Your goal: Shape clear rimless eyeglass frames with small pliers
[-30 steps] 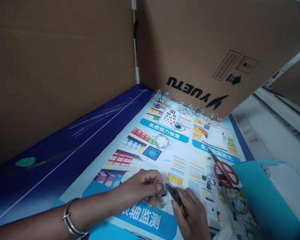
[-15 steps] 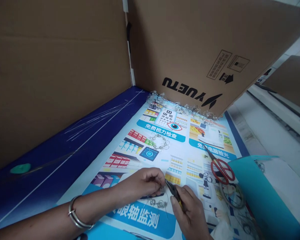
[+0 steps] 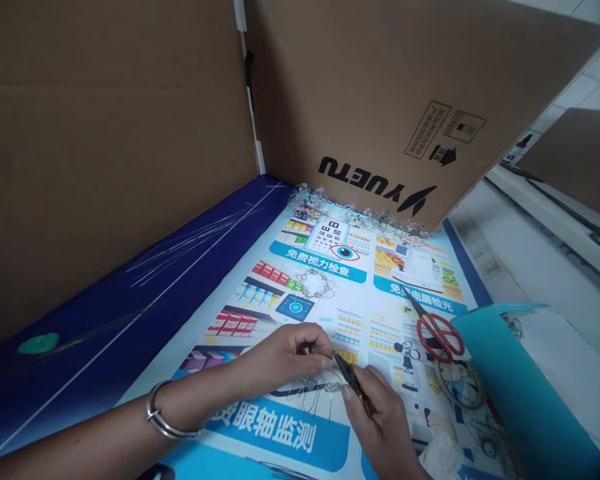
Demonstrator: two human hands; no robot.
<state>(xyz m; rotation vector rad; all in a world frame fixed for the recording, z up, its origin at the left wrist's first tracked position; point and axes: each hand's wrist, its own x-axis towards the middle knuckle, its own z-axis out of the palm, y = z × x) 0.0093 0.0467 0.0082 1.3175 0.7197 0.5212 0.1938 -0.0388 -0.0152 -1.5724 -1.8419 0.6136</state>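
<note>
My left hand is pinched on a thin wire piece with clear beads that hangs beneath the fingers. Wrapped in my right hand are small pliers, whose jaw tips point up-left and end close beside my left fingertips. Whether the jaws grip the wire is too small to tell. Farther back, a ring of wire and beads lies on the printed poster. Red-handled scissors rest to the right, next to a coil of wire.
Cardboard walls stand at the back and left. A heap of wire-and-bead pieces lies along the back wall. Loose wires and a green object are on the blue surface at left. A teal box stands at right.
My left hand has turned a little and the beaded wire piece has risen closer under its fingers. The pliers remain in my right hand. The whole view has shifted slightly.
</note>
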